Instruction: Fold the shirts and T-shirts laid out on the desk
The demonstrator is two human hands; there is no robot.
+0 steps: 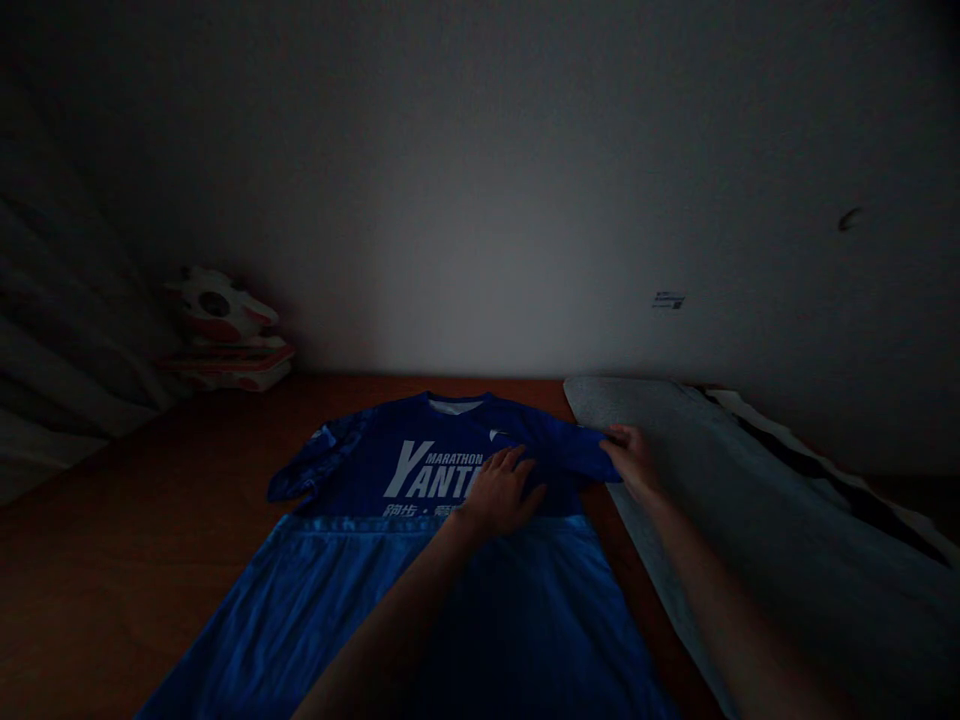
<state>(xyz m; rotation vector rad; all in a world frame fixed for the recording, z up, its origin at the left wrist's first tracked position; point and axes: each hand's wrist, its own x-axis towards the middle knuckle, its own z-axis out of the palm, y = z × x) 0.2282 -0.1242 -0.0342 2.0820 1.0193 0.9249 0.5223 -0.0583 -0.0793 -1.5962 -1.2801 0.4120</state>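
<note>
Left hand (504, 492) flat on white-lettered blue shirt (517, 590), right hand (631, 460) pinched on sleeve (585, 450)

In the frame's lower half, the left hand (501, 494), right hand (634, 462) and tapering forearms (401, 615) are being seen bare.

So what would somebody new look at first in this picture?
Probably the big blue shirt spread out at the lower middle, with pale letters across its chest. Next, the two hands: the left hand lies on the chest, and the right hand holds the end of the right-side sleeve. Then maybe the white-and-red object in the dim back left.
</note>
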